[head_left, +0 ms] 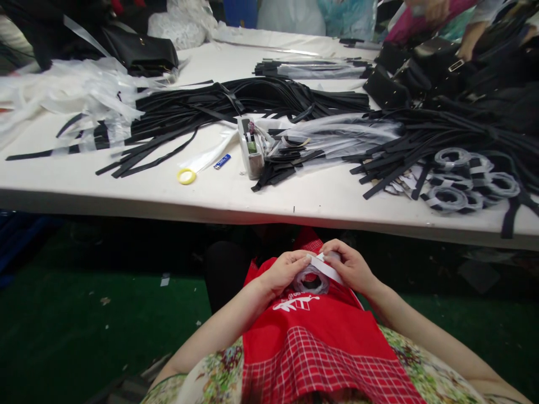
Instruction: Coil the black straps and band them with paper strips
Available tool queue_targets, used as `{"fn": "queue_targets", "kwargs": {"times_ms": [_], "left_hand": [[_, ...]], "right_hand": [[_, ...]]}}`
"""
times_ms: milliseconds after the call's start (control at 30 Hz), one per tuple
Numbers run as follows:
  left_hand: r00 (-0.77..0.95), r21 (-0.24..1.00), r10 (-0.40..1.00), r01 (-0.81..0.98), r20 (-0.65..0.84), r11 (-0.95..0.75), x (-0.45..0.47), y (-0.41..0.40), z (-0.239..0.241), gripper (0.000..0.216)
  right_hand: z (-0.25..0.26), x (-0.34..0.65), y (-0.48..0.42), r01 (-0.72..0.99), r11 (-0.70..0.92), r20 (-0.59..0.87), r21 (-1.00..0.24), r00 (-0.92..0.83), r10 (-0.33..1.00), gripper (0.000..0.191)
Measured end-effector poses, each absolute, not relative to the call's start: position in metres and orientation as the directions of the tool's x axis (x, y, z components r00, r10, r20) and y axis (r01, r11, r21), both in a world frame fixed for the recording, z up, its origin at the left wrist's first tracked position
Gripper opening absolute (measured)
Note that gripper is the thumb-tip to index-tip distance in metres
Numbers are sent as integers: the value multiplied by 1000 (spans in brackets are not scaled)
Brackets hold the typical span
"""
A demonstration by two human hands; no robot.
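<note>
Below the white desk (202, 193)'s edge, over the red apron (337, 320), left hand (290, 266) and right hand (349, 266) pinch around a plastic-wrapped coil (312, 288) and its white strip (330, 270). Probably banding; next calls for steady tension.

- Pinching a white strip (327, 270) across a coil (320, 284) at five o'clock, with left hand (285, 270) and right hand (348, 266).
- Facing black straps (269, 94) at twelve.
- Facing a tape dispenser (252, 151) at eleven, more coils (462, 196) at three.
</note>
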State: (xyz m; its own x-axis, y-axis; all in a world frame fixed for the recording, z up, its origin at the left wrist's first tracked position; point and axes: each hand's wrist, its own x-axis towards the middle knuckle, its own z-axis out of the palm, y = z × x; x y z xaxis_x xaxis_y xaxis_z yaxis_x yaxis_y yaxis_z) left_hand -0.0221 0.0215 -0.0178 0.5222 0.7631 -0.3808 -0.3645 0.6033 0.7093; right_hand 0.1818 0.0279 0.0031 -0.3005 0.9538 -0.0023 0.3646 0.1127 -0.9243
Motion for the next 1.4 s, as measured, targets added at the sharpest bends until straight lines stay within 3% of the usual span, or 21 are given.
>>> {"fn": "queue_targets", "kwargs": {"times_ms": [100,200,267,367,433,533,600,700,800,1000,1200,1400], "left_hand": [[504,707,765,-361,-400,608,-23,21,-19,47],[471,718,780,-361,-411,596,-22,20,-20,47],[455,729,790,-355,-411,585,-22,19,-20,48],[437,744,801,-349,-409,570,-22,18,-20,48],[417,743,810,-361,-412,563,-23,18,-20,47],[393,736,821,-386,-415,556,-24,19,-20,45],[389,739,824,-387,-412,552,-24,19,-22,44],[387,750,825,-371,-411,547,-22,21,-24,45],[415,760,813,-339,-407,554,-19,24,-26,46],[417,798,820,-289,-393,529,-16,25,-26,46],[355,876,845,-124,-400,467,-17,21,-21,43],[360,893,850,-87,-385,442,-19,17,-18,41]], "right_hand": [[12,189,64,298,70,58,-952,-48,997,18],[33,206,129,342,213,312,-915,268,912,19],[51,217,170,484,310,481,-818,282,830,20],[73,221,197,704,371,570,-606,59,819,38],[78,213,183,757,436,472,-487,-193,860,50],[72,196,128,656,529,47,-539,-604,796,50],[61,188,91,627,527,-164,-573,-718,676,55],[43,187,61,641,468,-289,-609,-728,622,38],[35,192,60,650,442,-327,-618,-724,607,18],[46,197,80,627,517,-261,-583,-747,611,16],[51,216,149,690,393,-180,-608,-602,778,26],[-14,225,169,760,241,-110,-604,-378,919,21]]}}
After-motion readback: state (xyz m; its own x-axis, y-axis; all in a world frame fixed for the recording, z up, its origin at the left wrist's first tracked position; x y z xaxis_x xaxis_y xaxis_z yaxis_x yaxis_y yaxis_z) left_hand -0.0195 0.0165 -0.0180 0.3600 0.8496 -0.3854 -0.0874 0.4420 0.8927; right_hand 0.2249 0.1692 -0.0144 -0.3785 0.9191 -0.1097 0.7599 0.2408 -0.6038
